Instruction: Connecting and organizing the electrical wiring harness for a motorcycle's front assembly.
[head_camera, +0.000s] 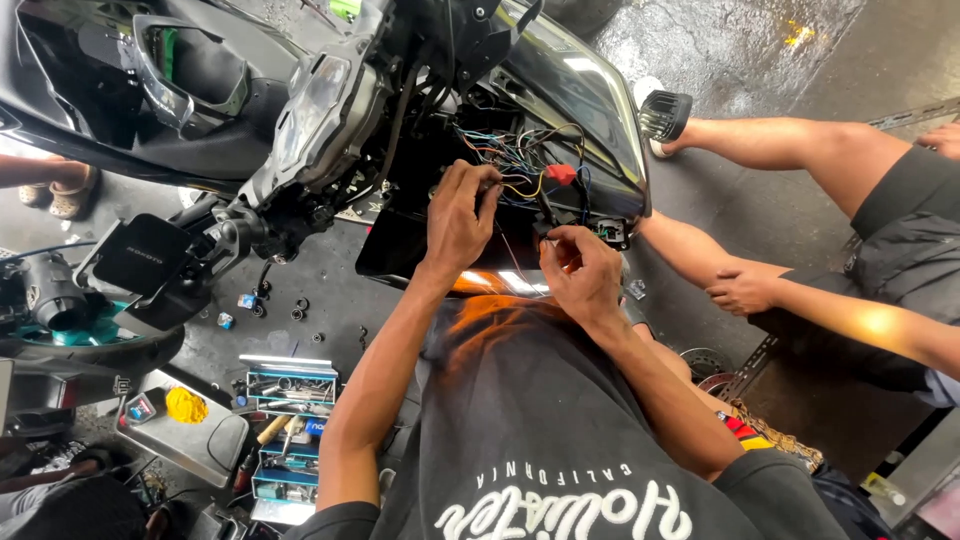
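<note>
Head view, looking down past the person's dark shirt onto a stripped scooter front.

Far left, on the wet concrete floor: a blue open metal toolbox with hand tools in its tiers, and just left of it a grey metal tray carrying a yellow crumpled rag. Small black nuts and washers lie scattered on the floor between the toolbox and the scooter.

Above these, the black scooter front body with its panels removed runs diagonally across the upper frame.

Left hand: fingers curled and pinched into the tangle of blue, yellow and black loose wires at its lower left side. Grip closed on wire strands; exactly which strand cannot be told.

Right hand: below and right of the bundle, thumb and forefinger pinched on something small at the end of a lead; the item itself is hidden by the fingers. A small red plastic connector block sits just above this hand, apart from both hands.

Key relation: the wires run roughly from upper right down toward the hands; the left hand is in the bundle, the right hand just beneath it.

Right edge: a second person's bare forearm and hand rests on a knee, clear of the wiring. A black ribbed handlebar grip projects above.
</note>
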